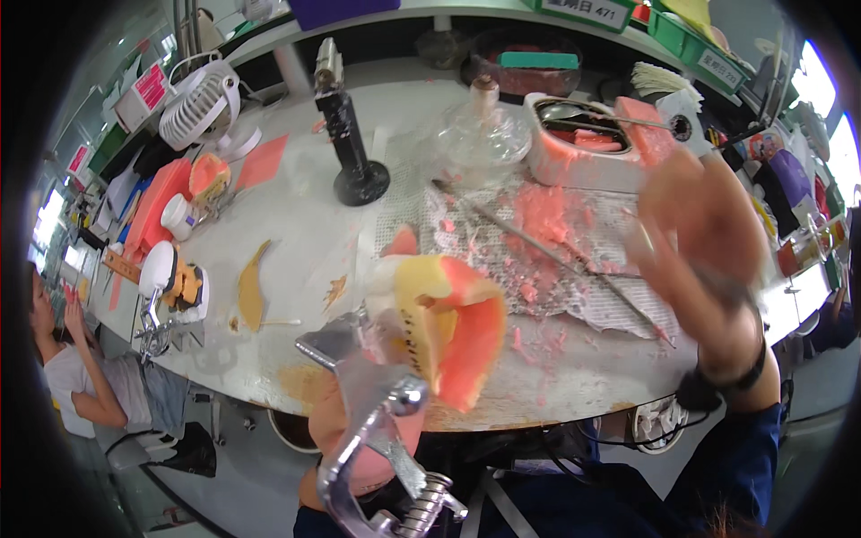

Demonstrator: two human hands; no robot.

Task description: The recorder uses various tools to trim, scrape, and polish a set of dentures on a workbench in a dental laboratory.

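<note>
My left hand [334,420] is wrapped round a metal dental articulator [372,403], held up over the table's front edge. A yellowish plaster dental model [417,291] is mounted in it, with a curved rim of pink wax [478,336] on it. Dark marks run along the model's side. My right hand [708,233] is raised over the right part of the table, next to a metal tin [587,170]. Motion smears its fingers, so I cannot tell whether it holds anything. Thin metal hand tools [574,260] lie on paper towel strewn with pink wax scraps.
A glass spirit lamp [482,139] stands beside the tin. A black upright burner [350,148] is at the back. Leftward are a white fan [202,103], a second articulator with a model [175,282], and a yellow peel-like strip [253,287]. Another person [108,368] sits far left.
</note>
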